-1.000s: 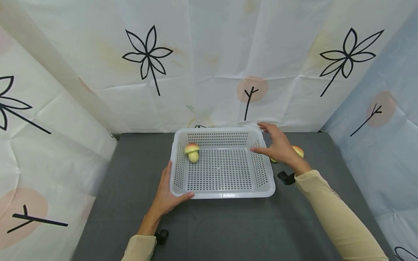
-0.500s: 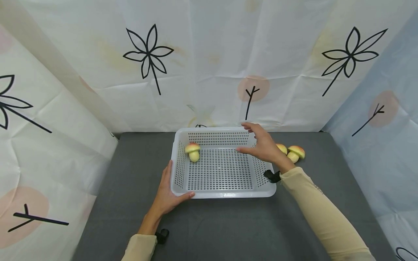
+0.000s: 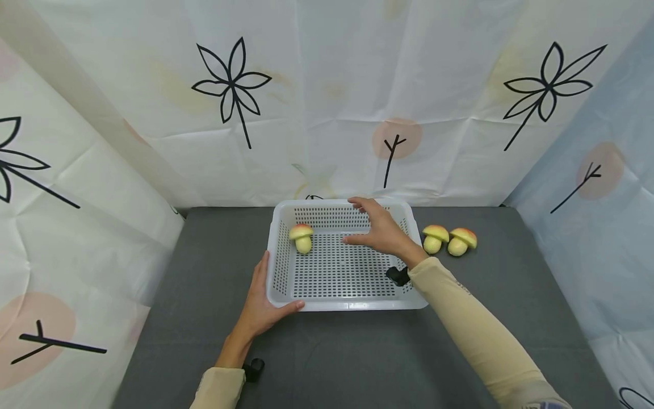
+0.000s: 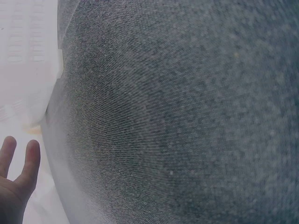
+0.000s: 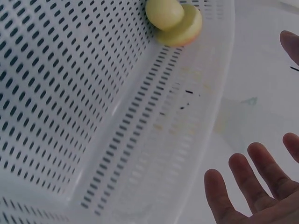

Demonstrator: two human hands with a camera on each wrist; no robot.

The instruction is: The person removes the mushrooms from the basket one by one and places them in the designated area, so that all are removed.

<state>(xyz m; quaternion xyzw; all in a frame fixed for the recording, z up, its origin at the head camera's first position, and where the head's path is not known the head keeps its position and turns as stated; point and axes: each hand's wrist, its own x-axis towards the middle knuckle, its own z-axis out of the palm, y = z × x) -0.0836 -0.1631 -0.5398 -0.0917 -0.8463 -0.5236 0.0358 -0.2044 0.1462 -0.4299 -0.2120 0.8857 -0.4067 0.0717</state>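
A white perforated plastic basket (image 3: 342, 307) stands on the dark grey tabletop. My left hand (image 3: 259, 311) rests against its near left corner, fingers fairly straight along the left side and thumb on the front rim. Over the basket's right half is my right hand (image 3: 385, 233), thumb and fingers spread wide with nothing between them. Inside, near the left end, lies a toy mushroom (image 3: 302, 238) with a yellow stem and a yellow-orange cap; the right wrist view shows this mushroom (image 5: 180, 21) by the basket wall.
Two similar toy mushrooms, a nearer-to-basket mushroom (image 3: 435, 238) and an outer mushroom (image 3: 462, 241), lie on the table (image 3: 357, 363) to the basket's right. White cloth walls (image 3: 327, 113) with black leaf drawings enclose the back and sides.
My right hand has moved left from the basket's right edge to above its interior, uncovering the two mushrooms on the right. My left hand and the basket stay put.
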